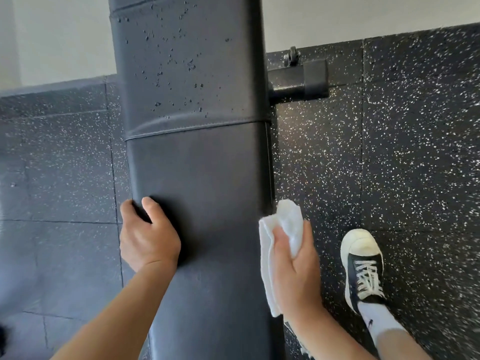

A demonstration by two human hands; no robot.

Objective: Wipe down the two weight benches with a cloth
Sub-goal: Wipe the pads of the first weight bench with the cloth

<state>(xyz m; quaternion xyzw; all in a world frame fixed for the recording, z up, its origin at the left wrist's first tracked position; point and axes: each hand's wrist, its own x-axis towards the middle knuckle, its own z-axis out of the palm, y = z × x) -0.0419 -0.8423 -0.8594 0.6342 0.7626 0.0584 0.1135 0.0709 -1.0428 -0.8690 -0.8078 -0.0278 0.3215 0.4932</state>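
Many droplets (179,66) bead the far bench (197,165) pad. Left hand (148,235) grips its edge; right hand (293,258) clutches the cloth (288,219) beside it. A short wipe probably misses them.

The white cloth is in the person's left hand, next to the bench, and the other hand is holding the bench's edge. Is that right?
Not quite. The head view shows the white cloth in the right hand, beside the bench. The left hand is the one holding the bench's edge.
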